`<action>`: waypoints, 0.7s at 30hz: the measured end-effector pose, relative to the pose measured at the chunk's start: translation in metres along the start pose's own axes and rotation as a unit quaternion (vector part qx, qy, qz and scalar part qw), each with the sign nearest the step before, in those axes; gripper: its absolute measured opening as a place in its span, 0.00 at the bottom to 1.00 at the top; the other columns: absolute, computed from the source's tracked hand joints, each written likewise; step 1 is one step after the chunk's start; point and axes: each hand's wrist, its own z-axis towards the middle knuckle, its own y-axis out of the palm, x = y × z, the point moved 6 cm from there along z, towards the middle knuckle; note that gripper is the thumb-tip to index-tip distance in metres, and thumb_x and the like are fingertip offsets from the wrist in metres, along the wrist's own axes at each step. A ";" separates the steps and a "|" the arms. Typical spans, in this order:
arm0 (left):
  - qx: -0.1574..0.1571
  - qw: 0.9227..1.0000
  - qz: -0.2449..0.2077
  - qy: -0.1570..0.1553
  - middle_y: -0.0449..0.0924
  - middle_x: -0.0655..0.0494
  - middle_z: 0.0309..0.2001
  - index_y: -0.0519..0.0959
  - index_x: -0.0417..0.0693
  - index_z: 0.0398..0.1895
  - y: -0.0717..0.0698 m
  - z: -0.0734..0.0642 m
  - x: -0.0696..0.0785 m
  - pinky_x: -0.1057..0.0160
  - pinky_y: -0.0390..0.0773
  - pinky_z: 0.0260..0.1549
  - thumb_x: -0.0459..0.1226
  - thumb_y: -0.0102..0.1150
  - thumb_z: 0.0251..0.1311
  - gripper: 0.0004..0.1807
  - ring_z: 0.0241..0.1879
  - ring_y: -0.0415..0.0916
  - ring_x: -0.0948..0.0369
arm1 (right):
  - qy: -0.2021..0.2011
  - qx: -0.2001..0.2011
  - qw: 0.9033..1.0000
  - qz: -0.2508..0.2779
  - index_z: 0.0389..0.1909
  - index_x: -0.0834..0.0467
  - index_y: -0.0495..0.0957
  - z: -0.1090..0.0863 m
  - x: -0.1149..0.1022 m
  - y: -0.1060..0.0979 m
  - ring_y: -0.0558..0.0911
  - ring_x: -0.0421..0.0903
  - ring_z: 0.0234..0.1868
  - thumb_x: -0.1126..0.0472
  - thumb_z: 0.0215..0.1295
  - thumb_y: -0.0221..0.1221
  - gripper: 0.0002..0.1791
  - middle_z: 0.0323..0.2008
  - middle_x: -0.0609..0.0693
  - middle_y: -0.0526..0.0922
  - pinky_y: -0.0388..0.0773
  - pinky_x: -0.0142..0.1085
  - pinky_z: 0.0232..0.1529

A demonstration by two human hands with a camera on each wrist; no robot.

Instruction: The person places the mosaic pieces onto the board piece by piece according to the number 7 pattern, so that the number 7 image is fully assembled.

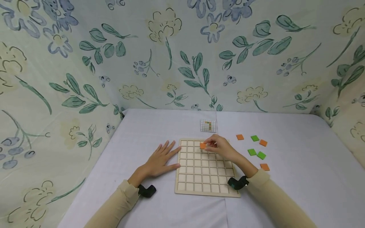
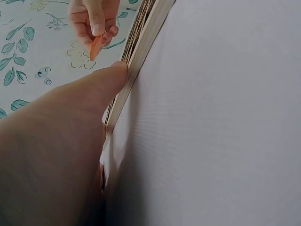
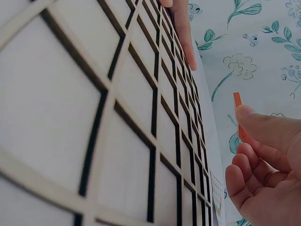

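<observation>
A floral-printed fabric backdrop point(image 1: 196, 109) stands behind and to both sides of the white-draped desk point(image 1: 302, 177). On the desk a gridded wooden board point(image 1: 206, 170) lies flat; a light, steady touch should be enough to keep it from sliding. The left hand point(image 1: 161, 161) suits that, its fingers spread, index fingertip and thumb touching the board's left edge. The right hand point(image 1: 220, 146) is poised over the board's far part. Beyond the board lies a small grid card point(image 1: 208, 125); right of it, three loose orange tiles point(image 1: 264, 167) and three green tiles point(image 1: 252, 152). The right thumb and index finger pinch another orange square tile point(image 1: 202, 145), raised clear of the far rows: best levelled, squared to one cell, then lowered before letting go
</observation>
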 end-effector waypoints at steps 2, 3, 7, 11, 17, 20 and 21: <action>0.001 1.000 -0.002 0.002 0.37 0.51 0.80 0.48 0.63 0.81 0.000 0.000 0.000 0.43 0.35 0.73 0.70 0.37 0.67 0.44 0.78 0.31 0.47 | -0.002 -0.005 1.000 0.000 0.45 0.71 0.81 0.002 0.000 0.003 0.76 0.46 0.36 0.70 0.60 0.68 0.13 0.35 0.56 0.78 0.77 0.32 0.37; 0.001 1.000 -0.002 0.002 0.37 0.51 0.80 0.48 0.63 0.81 0.000 0.000 0.000 0.43 0.35 0.73 0.70 0.37 0.67 0.44 0.78 0.31 0.47 | -0.003 -0.007 1.000 -0.001 0.45 0.71 0.81 0.003 0.000 0.005 0.77 0.46 0.35 0.70 0.60 0.68 0.13 0.35 0.57 0.78 0.77 0.32 0.37; -0.001 1.000 0.003 0.001 0.36 0.51 0.80 0.47 0.64 0.81 0.002 0.001 -0.002 0.44 0.34 0.73 0.70 0.36 0.67 0.44 0.78 0.30 0.47 | 0.002 -0.018 1.000 0.006 0.45 0.72 0.80 0.008 -0.001 0.011 0.76 0.47 0.35 0.70 0.61 0.67 0.13 0.35 0.58 0.78 0.76 0.32 0.36; -0.003 1.000 0.006 -0.002 0.36 0.52 0.80 0.46 0.64 0.81 0.003 0.002 -0.003 0.44 0.34 0.73 0.70 0.36 0.67 0.44 0.78 0.30 0.48 | 0.011 -0.034 0.999 0.007 0.46 0.73 0.80 0.013 -0.001 0.016 0.75 0.45 0.34 0.70 0.62 0.66 0.14 0.36 0.59 0.78 0.75 0.32 0.35; -0.004 1.000 0.001 -0.002 0.36 0.51 0.80 0.47 0.63 0.81 0.000 0.001 0.000 0.43 0.34 0.73 0.70 0.37 0.67 0.44 0.78 0.30 0.48 | 0.035 -0.048 0.998 -0.001 0.45 0.72 0.80 0.016 0.002 0.021 0.74 0.44 0.32 0.69 0.62 0.67 0.13 0.35 0.55 0.78 0.74 0.32 0.33; -0.004 1.000 0.000 -0.003 0.37 0.51 0.80 0.48 0.63 0.81 0.000 0.000 0.001 0.43 0.34 0.73 0.70 0.37 0.67 0.44 0.78 0.30 0.48 | 0.048 -0.052 0.997 0.001 0.45 0.71 0.80 0.017 0.004 0.022 0.74 0.44 0.31 0.69 0.62 0.67 0.13 0.35 0.54 0.78 0.73 0.32 0.32; -0.003 1.000 0.000 -0.003 0.37 0.51 0.80 0.48 0.62 0.81 0.000 0.000 0.001 0.43 0.34 0.73 0.70 0.37 0.67 0.44 0.78 0.30 0.47 | 0.050 -0.053 0.997 0.002 0.45 0.71 0.80 0.017 0.005 0.022 0.74 0.44 0.31 0.69 0.62 0.67 0.13 0.34 0.54 0.78 0.73 0.32 0.32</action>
